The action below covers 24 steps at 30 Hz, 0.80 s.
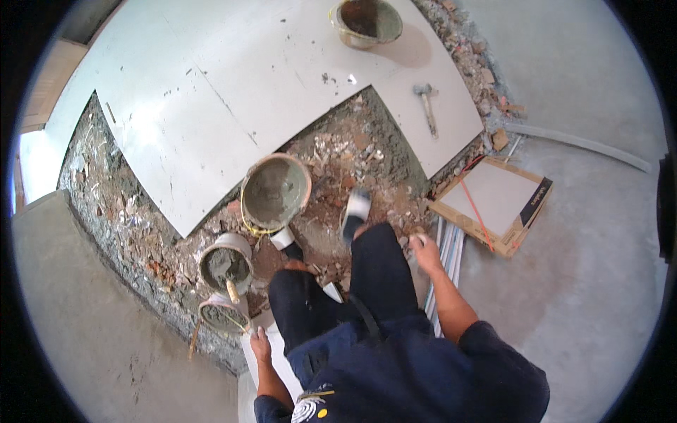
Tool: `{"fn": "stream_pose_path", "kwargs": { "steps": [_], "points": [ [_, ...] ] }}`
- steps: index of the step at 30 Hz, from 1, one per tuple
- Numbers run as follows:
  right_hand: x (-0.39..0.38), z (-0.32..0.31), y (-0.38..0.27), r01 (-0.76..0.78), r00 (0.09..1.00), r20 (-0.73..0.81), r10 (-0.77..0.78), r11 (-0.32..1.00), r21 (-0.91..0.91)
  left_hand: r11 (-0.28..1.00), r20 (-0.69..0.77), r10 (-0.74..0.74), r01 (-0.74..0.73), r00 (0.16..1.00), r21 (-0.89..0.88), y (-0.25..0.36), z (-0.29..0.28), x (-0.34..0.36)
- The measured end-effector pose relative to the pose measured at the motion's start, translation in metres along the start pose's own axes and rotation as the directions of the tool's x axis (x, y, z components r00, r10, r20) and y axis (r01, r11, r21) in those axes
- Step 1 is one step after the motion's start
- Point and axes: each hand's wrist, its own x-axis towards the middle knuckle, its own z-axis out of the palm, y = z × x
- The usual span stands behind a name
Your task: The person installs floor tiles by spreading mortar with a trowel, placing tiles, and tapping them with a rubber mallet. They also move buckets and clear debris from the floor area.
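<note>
Reaches in from the lower edge with the left arm, placing the left hand (pixel 261 345) outside the left knee, above a white tile (pixel 278 363) and just beside the small bucket (pixel 242 306). Curls the left fingers narrowly near a thin yellow strand at that rim; cannot tell whether holding it. Extends the right arm farther forward, outside the right knee, with the right hand (pixel 425 255) near the strips (pixel 451 257) and fingers bent inward; cannot tell whether around anything.

Has the small bucket on the left, mouth up, grey mortar inside, with a stick (pixel 194 338) slanting at its outer side. Has the strips on the right, long axis running front to back, far ends toward the carton (pixel 465 225), near ends hidden by the body.

Meets, just past the small bucket, a middle bucket (pixel 238 242) with mortar and a trowel (pixel 232 291), handle pointing back. Stands in white-toed shoes (pixel 360 204) on rubble (pixel 331 155), left foot beside a big bucket (pixel 307 185).

Faces the notched edges of a white sheet (pixel 247 84), with one corner jutting toward the middle bucket. Has room rightward over grey floor (pixel 585 282). Looks out farther to a hammer (pixel 429 113) and a far bucket (pixel 349 37), both on the sheet.
</note>
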Motion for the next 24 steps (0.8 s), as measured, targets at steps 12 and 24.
{"fn": "stream_pose_path", "kwargs": {
  "steps": [12,24],
  "points": [
    [0.246,-0.044,-0.032,0.023,0.991,0.133,-0.016,0.998,-0.055,0.999,-0.168,0.018,-0.013,0.986,0.033,0.196,0.119,0.013],
    [0.462,-0.076,-0.197,0.341,0.928,0.201,-0.313,0.931,-0.129,0.987,-0.243,-0.091,0.120,0.966,0.108,0.261,0.195,-0.054]
  ]
}}
